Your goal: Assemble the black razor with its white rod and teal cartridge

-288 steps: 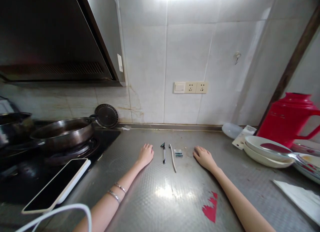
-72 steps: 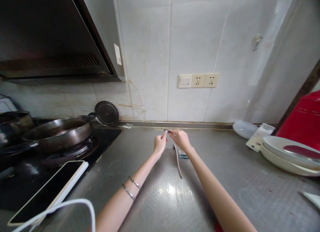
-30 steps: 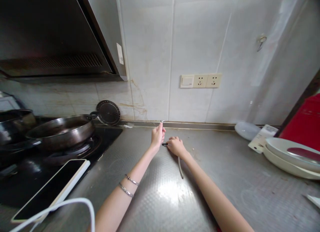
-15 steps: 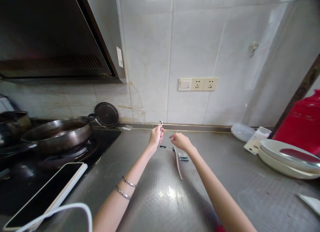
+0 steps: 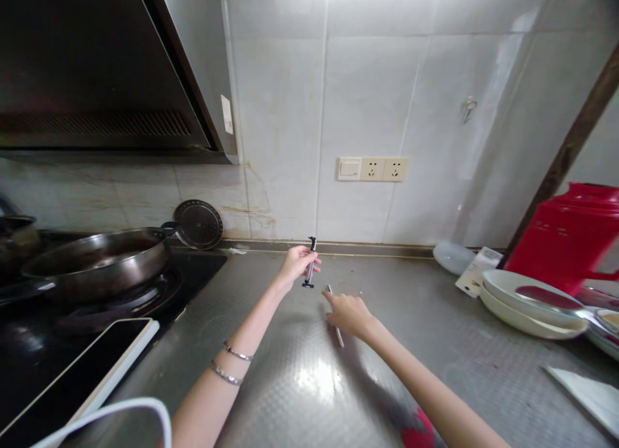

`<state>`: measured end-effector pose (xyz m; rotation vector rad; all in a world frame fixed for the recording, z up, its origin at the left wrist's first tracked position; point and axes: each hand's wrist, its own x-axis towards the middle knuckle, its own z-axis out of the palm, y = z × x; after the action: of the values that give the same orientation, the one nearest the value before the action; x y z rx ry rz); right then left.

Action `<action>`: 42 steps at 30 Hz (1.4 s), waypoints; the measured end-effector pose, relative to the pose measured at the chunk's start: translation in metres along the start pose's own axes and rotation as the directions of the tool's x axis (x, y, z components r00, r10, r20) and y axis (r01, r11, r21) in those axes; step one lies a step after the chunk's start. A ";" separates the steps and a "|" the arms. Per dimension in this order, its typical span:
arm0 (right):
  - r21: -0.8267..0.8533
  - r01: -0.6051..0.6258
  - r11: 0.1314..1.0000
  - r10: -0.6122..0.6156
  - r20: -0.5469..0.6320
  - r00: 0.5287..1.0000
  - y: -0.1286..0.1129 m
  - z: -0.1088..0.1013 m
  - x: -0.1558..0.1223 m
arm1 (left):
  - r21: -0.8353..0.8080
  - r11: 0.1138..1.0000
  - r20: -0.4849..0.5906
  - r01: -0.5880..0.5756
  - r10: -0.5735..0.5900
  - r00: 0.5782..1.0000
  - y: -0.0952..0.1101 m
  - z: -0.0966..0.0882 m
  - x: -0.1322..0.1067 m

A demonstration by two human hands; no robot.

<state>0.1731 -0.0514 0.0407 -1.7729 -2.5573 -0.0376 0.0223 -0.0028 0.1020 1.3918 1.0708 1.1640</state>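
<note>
My left hand (image 5: 296,265) is closed around a slim silver-and-black stick-like tool (image 5: 310,262), held nearly upright above the counter, with a small hooked black head on top. A short black bar (image 5: 308,285) shows at its lower end; whether it is joined to the tool or lies on the counter behind, I cannot tell. My right hand (image 5: 349,311) hovers over a slightly curved pale strip (image 5: 339,337) on the counter, covering its middle. The right index finger points forward, apart from the thumb, and nothing is visibly gripped. The other fingers are partly hidden.
Left, a steel pan (image 5: 106,264) sits on the black stove, with a white-edged device (image 5: 120,354) and white cable in front. At right are stacked plates (image 5: 527,319), a red jug-like container (image 5: 565,235) and a white card (image 5: 478,272). A tiled wall with sockets (image 5: 384,169) stands behind.
My right hand has come lower and nearer, now over the strip and hiding the small blue-green items beside it. The left-hand tool now shows more of its length. The view has shifted slightly right.
</note>
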 end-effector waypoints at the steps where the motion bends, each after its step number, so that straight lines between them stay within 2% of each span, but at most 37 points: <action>1: -0.018 0.002 1.000 -0.002 0.000 1.000 -0.002 0.002 -0.002 | 0.007 1.000 0.001 -0.001 0.001 1.000 0.000 0.000 0.000; 14: -0.081 0.058 0.995 -0.061 -0.036 0.997 0.003 0.014 0.001 | 0.062 0.997 -0.004 -0.056 0.056 0.998 -0.003 -0.003 0.003; 20: -0.026 0.020 0.999 -0.021 -0.052 0.998 0.001 0.012 0.001 | 0.036 0.997 -0.039 -0.071 0.073 0.997 -0.006 -0.002 0.007; 29: 0.042 -0.038 0.998 0.039 -0.034 0.999 -0.003 0.024 0.000 | 0.051 0.997 -0.039 -0.062 0.064 0.997 -0.004 -0.002 0.006; 33: 0.090 -0.037 0.995 0.044 -0.077 0.996 0.001 0.008 0.003 | 0.035 0.996 -0.025 -0.078 0.078 0.997 -0.001 -0.005 0.005; 36: 0.188 -0.020 0.982 0.051 -0.159 0.986 0.013 -0.014 0.004 | 0.062 0.990 0.056 -0.128 0.124 0.991 0.003 -0.011 0.002; 40: 0.348 0.089 0.933 0.049 -0.370 0.928 0.039 -0.042 0.003 | 0.133 0.967 0.241 -0.218 0.182 0.953 0.010 -0.022 -0.003; 42: 0.424 0.124 0.897 0.086 -0.442 0.893 0.054 -0.053 0.001 | 0.172 0.954 0.281 -0.246 0.192 0.940 0.013 -0.025 -0.005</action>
<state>0.2238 -0.0335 0.0938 -1.3699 -2.0428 0.1120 -0.0028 -0.0054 0.1156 1.8116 0.8798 1.0093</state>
